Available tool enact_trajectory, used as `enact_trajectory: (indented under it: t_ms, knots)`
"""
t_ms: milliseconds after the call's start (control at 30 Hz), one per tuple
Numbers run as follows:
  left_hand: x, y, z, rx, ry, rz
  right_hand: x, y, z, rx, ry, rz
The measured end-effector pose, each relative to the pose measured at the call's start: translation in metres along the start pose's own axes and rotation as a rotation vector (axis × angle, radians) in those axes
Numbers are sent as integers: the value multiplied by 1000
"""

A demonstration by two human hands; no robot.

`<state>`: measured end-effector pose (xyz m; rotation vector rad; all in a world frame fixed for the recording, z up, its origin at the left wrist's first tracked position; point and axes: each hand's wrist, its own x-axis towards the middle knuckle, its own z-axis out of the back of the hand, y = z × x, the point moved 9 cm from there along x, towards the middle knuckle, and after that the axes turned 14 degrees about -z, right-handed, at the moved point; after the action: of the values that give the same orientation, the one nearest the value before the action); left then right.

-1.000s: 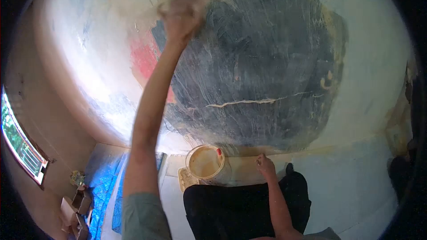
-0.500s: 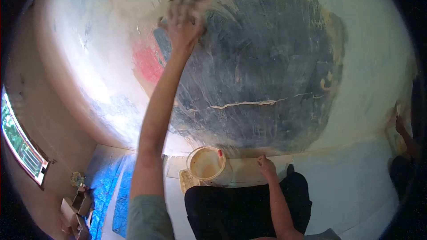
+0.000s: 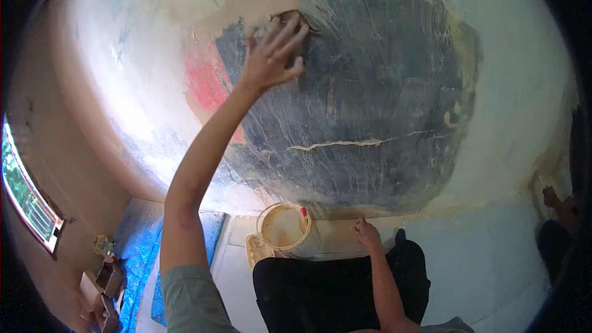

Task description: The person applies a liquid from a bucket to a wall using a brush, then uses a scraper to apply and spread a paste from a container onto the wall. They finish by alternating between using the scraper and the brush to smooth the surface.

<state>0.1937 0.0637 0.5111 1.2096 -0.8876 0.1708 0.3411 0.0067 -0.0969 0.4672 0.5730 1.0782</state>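
Note:
My left hand reaches up to the wall, its fingers bent over a thin dark-brown flat piece pressed against the surface. Most of that piece is hidden under the fingers, so its kind does not show. Beneath it is a large dark grey patch on the wall, with pale streaks beside the fingers. Low down near my knee, my right hand has its fingers curled closed; whether anything is inside cannot be seen. To its left stands a bucket of cloudy liquid with a red spot at its rim.
A shallow yellowish tray sits beside the bucket. Blue sheeting and cardboard boxes lie at lower left, below a window. At the far right, another person's hand is near the wall. A crack crosses the grey patch.
My left hand has moved down and to the right over the wall with the brown piece. My right hand stays by the knee. The other person's hand has lowered slightly.

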Motion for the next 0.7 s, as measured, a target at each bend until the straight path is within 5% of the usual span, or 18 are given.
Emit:
enact_trajectory:
  t_ms: [67, 167, 233, 300, 367, 433, 500, 600, 700]
  knots:
    - [-9, -2, -5, 7, 123, -171, -7, 4, 0, -29, -8, -6]
    - [-25, 68, 12, 154, -75, 343, -14, 9, 7, 110, -99, 138]
    - [-25, 36, 32, 58, -202, 294, -4, 0, 1, 69, -117, 130]
    - [-27, 7, 13, -1, 51, 6, -5, 4, 13, 69, -12, 33]
    - [-44, 41, 1, 47, 100, 105, -14, 10, 8, 77, 120, -69]
    - [-60, 64, 18, 37, -151, 477, -15, 8, 3, 6, 226, -92]
    - [-55, 35, 16, 51, -245, 472, -13, 5, 1, -50, 219, -93]
    - [-35, -14, 6, -53, -44, 227, -18, 6, 5, -61, 198, -68]
    - [-28, -1, 8, -22, 27, 158, -21, 11, 8, -11, 167, -69]
